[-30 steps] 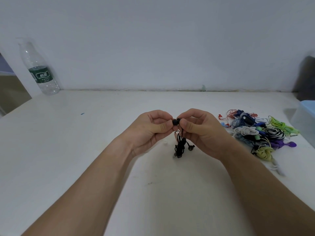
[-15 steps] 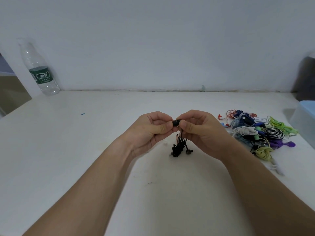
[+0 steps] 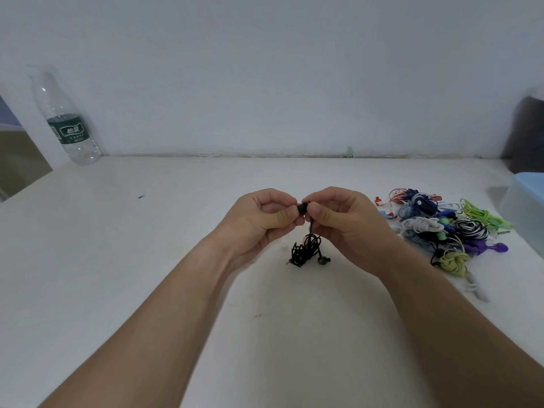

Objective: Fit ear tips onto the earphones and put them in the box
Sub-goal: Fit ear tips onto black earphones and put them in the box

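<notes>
While our left hand [image 3: 262,222] and right hand [image 3: 344,222] stay together above the desk's [image 3: 147,260] middle, both pinching one small black rubber-tipped earbud [image 3: 302,208], its tangled black cable [image 3: 304,251] bunches closer than before: tip still seating, we judge; pale blue plastic box [image 3: 527,207], right edge, awaits.

Both in shot now: the person's left hand [image 3: 259,222] and right hand [image 3: 344,222], bare, thumbnails [image 3: 322,214] short and plain. Behind each wrist, the left forearm [image 3: 164,313] and right forearm [image 3: 441,319] are uncovered down to the frame's bottom edge.
</notes>
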The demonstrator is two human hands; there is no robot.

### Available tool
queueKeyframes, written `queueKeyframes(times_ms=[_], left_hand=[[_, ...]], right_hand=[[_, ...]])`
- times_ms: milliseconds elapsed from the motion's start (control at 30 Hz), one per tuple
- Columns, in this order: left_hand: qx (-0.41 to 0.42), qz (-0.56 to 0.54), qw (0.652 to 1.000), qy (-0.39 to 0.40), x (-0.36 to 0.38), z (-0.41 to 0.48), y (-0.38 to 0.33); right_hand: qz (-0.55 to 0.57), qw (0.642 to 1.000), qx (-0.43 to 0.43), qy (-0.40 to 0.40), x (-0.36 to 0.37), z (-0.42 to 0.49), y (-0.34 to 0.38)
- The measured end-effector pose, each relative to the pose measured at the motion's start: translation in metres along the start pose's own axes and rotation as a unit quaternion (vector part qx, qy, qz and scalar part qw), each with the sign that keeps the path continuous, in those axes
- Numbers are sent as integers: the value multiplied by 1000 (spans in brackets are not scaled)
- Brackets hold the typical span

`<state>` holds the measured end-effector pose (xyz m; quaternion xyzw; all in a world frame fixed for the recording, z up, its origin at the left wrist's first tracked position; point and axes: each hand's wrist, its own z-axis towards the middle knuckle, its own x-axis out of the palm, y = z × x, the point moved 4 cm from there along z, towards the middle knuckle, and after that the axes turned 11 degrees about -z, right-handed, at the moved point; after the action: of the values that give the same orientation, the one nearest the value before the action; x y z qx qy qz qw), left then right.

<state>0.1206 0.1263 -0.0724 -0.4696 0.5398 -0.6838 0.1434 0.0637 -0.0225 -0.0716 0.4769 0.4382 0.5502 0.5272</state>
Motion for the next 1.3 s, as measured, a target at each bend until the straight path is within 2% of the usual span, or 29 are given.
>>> queueKeyframes(times_ms=[200, 400, 533, 733, 867, 967, 1033, 1133, 1233, 1300], left_hand=[[11, 7, 1000, 18, 2, 0, 1], [60, 85, 994, -25, 5, -2, -1], [87, 121, 989, -25, 12, -7, -7], [111, 191, 975, -17, 22, -12, -9], [105, 173, 979, -28, 18, -9, -6], [99, 142, 984, -44, 15, -8, -5], [93, 125, 987, -48, 14, -7, -4], [88, 107, 989, -54, 14, -6, -3], [84, 99, 990, -62, 15, -6, -1], [79, 95, 990, -68, 16, -8, 0]], right_hand=[[8, 1000, 3, 2, 1, 0, -1], [-9, 1000, -4, -26, -4, 1, 0], [-31, 998, 6, -48, -9, -1, 2], [-87, 993, 27, -69, -11, -6, 4], [-153, 981, 18, -122, -23, -9, 12], [-260, 955, 19, -143, -38, -14, 20], [-344, 933, 58, -93, -42, -18, 22], [-481, 866, 134, 6, -34, -24, 19], [-575, 796, 187, 26, -22, -27, 9], [-598, 780, 184, 15, -15, -25, 2]])
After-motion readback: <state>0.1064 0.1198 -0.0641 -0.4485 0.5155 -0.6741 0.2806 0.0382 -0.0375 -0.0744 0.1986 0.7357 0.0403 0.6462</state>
